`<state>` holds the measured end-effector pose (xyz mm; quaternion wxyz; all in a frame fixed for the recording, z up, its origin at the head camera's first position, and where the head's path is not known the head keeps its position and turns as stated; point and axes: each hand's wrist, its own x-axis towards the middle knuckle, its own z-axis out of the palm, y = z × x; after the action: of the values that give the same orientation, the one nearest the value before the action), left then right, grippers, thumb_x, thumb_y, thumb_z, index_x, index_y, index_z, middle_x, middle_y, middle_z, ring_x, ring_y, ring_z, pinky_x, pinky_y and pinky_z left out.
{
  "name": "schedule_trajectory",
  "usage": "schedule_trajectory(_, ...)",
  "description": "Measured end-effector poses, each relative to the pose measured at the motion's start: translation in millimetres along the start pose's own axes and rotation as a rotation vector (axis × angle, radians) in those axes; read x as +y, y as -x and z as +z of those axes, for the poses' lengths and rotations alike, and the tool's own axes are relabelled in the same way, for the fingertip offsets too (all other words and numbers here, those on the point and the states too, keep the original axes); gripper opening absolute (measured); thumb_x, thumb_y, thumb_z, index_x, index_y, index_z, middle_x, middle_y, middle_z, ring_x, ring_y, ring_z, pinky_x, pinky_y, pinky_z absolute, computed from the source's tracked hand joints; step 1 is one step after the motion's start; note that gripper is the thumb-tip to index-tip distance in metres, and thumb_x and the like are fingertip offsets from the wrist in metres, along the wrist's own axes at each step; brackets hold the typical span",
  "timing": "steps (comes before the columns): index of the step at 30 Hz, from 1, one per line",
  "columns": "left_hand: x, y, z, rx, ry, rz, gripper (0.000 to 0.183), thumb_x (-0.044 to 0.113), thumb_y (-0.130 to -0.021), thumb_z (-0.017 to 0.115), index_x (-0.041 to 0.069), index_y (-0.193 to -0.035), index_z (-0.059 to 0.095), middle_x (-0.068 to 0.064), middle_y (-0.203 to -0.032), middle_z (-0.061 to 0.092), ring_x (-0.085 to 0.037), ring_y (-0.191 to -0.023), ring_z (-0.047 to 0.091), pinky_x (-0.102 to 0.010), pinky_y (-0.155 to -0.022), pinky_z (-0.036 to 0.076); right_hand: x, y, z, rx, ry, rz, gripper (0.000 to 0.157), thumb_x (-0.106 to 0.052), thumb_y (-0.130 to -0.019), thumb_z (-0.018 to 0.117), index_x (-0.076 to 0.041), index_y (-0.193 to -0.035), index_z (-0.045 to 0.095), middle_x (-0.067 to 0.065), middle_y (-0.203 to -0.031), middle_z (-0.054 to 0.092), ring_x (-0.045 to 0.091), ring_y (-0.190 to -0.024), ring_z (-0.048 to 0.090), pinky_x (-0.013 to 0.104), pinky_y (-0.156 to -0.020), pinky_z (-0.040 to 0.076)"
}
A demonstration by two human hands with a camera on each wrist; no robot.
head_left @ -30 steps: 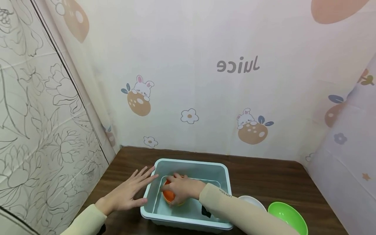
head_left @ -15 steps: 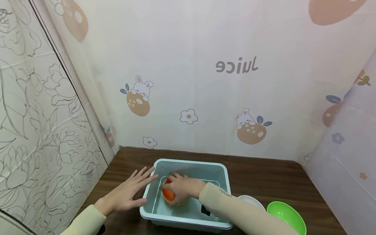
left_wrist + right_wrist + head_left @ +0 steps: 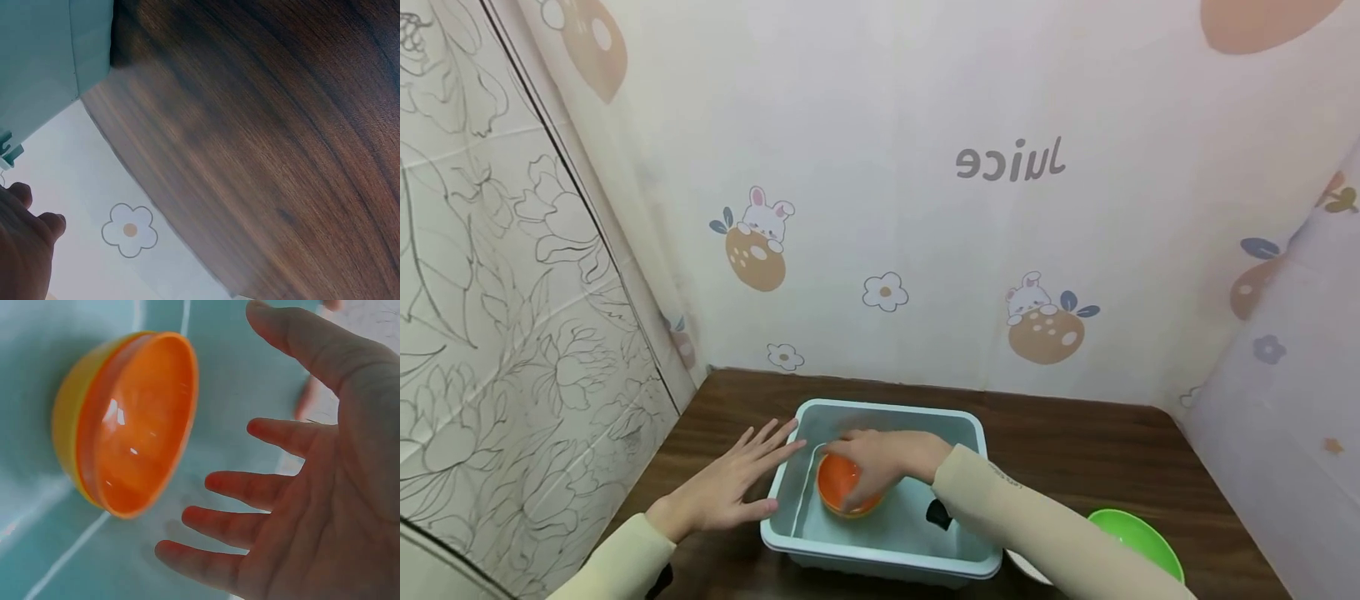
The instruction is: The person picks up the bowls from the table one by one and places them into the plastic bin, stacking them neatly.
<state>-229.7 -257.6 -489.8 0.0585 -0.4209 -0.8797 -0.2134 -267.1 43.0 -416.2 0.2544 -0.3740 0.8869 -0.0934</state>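
An orange bowl sits nested in a yellow bowl on the floor of a light blue plastic bin. Over the bowls is my right hand, its fingers spread; in the right wrist view a gap shows between the fingertips and the orange rim. My left hand is spread flat beside the bin's left wall, fingertips right at the rim. Only some of its fingers show at the edge of the left wrist view.
To the right of the bin stands a green bowl. A white dish is mostly hidden under the right sleeve. The dark wooden table ends at a patterned cloth behind.
My right hand has let go of the stacked bowls and moved up and slightly right, uncovering more of the orange bowl. The left hand has stayed beside the bin.
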Motion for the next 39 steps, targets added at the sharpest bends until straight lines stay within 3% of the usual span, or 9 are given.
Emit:
schedule_trajectory(6,-0.6,-2.2,0.6,-0.024,-0.019,-0.027,0.08,0.037,-0.095,0.065,0.024,-0.165,0.028,-0.008,-0.174,0.015,-0.048,-0.155,0.019,-0.081,-0.111,0.023,4.4,20.6,-20.7,0.053,-0.035,-0.032,0.078,-0.051,-0.088,0.076,-0.029,-0.156,0.044,0.009,-0.169,0.03,0.031,-0.147,0.041,0.056,-0.11,0.047)
schedule_trajectory(15,-0.7,-1.0,0.4,-0.041,-0.012,-0.046,0.083,0.034,-0.091,0.069,0.025,-0.164,0.029,-0.006,-0.174,0.015,-0.047,-0.156,0.018,-0.08,-0.112,0.022,16.4,53.4,-42.7,0.211,-0.101,-0.059,0.082,-0.053,-0.089,0.075,-0.027,-0.159,0.04,0.008,-0.17,0.027,0.032,-0.152,0.036,0.059,-0.115,0.042)
schedule_trajectory(20,-0.8,-0.4,-0.2,-0.037,-0.014,-0.036,0.082,0.042,-0.093,0.066,0.026,-0.164,0.029,-0.008,-0.174,0.015,-0.047,-0.156,0.019,-0.081,-0.112,0.022,23.0,75.2,-49.8,0.302,-0.114,-0.103,0.084,-0.048,-0.09,0.077,-0.023,-0.16,0.039,0.012,-0.169,0.028,0.036,-0.152,0.034,0.061,-0.115,0.04)
schedule_trajectory(27,-2.6,0.6,-1.1,-0.034,-0.02,-0.028,0.083,0.042,-0.093,0.067,0.028,-0.165,0.028,-0.007,-0.174,0.016,-0.044,-0.157,0.018,-0.08,-0.113,0.02,30.9,93.9,-53.4,0.409,-0.107,-0.129,0.083,-0.045,-0.09,0.077,-0.02,-0.16,0.038,0.016,-0.167,0.03,0.039,-0.151,0.035,0.061,-0.114,0.041)
schedule_trajectory(32,-3.2,0.5,0.4,-0.032,-0.022,-0.018,0.085,0.037,-0.09,0.071,0.022,-0.163,0.032,-0.009,-0.173,0.017,-0.046,-0.157,0.018,-0.082,-0.11,0.021,37.6,104.6,-51.3,0.464,-0.125,-0.106,0.085,-0.048,-0.089,0.078,-0.022,-0.16,0.038,0.015,-0.168,0.03,0.039,-0.151,0.036,0.061,-0.114,0.042)
schedule_trajectory(39,-1.2,-0.3,-0.7,-0.03,-0.027,-0.025,0.085,0.039,-0.09,0.07,0.022,-0.164,0.031,-0.008,-0.174,0.017,-0.046,-0.157,0.018,-0.082,-0.111,0.02,52.1,122.4,-43.9,0.549,-0.115,-0.097,0.086,-0.047,-0.089,0.079,-0.019,-0.159,0.038,0.016,-0.166,0.032,0.04,-0.149,0.037,0.063,-0.112,0.043)
